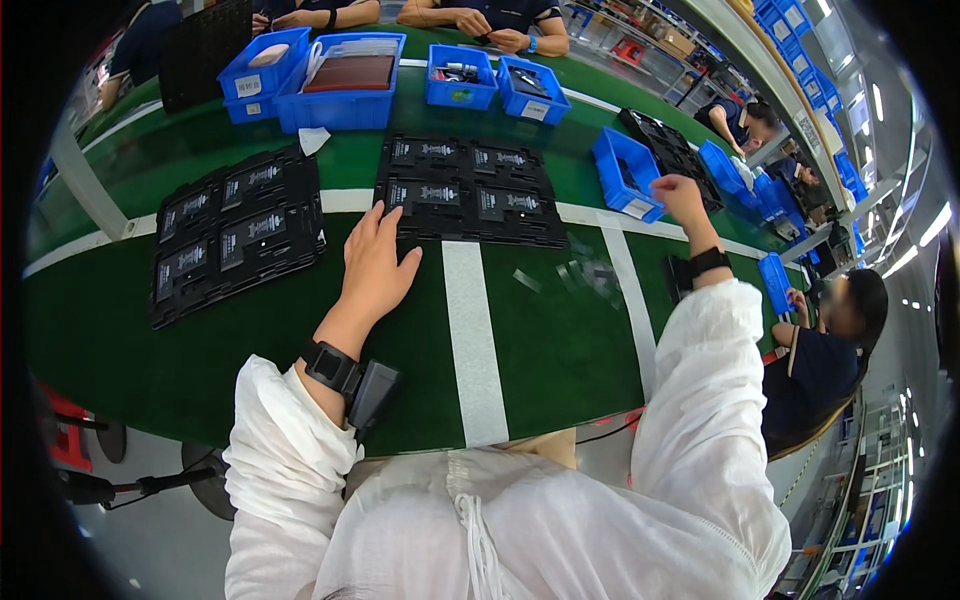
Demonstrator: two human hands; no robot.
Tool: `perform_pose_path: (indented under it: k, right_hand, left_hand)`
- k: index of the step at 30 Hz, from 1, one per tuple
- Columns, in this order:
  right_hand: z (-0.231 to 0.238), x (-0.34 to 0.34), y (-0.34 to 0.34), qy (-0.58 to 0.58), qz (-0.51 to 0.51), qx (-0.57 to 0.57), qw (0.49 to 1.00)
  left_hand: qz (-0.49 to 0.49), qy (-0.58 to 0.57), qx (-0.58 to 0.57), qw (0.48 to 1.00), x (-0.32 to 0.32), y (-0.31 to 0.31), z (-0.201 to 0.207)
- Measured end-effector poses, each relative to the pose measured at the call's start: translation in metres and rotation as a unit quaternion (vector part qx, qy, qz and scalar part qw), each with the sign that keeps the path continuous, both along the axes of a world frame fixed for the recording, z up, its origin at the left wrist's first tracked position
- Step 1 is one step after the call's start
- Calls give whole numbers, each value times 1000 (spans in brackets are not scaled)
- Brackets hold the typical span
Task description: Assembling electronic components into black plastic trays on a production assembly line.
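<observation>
My left hand (pixel 375 258) lies with its fingers stretched out, the fingertips on the lower left edge of a black plastic tray (pixel 468 200). Several flat black rectangular parts with pale printing, such as this part (pixel 505 204), sit in the tray's compartments. Above the right rim of a small blue bin (pixel 640 208) is my right hand (pixel 682 200), its fingers curled together. Whatever may be between those fingertips is too small to make out. Dark pieces (pixel 632 172) lie inside the bin. To the left, a second black tray (pixel 300 258) holds similar parts.
Small clear plastic pieces (pixel 597 276) lie on the green tabletop (pixel 560 370). Blue bins (pixel 335 110) stand along the far side, near a white scrap (pixel 313 140). Another black tray (pixel 690 165) lies beyond the small bin. Co-workers (pixel 500 20) sit opposite and at right (pixel 815 370).
</observation>
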State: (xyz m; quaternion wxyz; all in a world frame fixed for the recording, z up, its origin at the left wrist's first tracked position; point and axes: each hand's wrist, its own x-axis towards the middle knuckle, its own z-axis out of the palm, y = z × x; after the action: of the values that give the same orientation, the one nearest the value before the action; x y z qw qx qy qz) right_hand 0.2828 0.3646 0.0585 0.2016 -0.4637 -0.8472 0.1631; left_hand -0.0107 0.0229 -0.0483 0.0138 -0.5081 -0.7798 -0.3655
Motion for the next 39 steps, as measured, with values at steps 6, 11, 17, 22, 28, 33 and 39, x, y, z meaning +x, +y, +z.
perform_pose_path:
  k: [6, 11, 17, 22, 28, 33, 39]
  right_hand:
    - [-23, -4, -106, -117, 185, -138, 966]
    - [-37, 1, -123, -114, 128, -40, 984]
    - [-29, -25, -145, -45, 69, 0, 997]
    - [-52, -74, -157, 9, 109, 18, 994]
    - [-68, -102, -159, -89, 58, -14, 994]
    - [-72, -93, -154, 55, 67, -81, 993]
    - [-77, -87, -146, 328, 36, -203, 922]
  left_hand:
    - [2, 5, 7, 1000, -1, -3, 2]
    - [-6, 3, 14, 1000, -1, 1, -1]
    - [11, -12, -12, 1000, -2, -5, 2]
    - [57, -70, 51, 995, -5, -2, 2]
    - [-38, -236, 128, 963, -5, -2, 5]
    - [-37, -467, 176, 866, -4, -9, 29]
    - [-6, -555, 180, 812, -12, -16, 29]
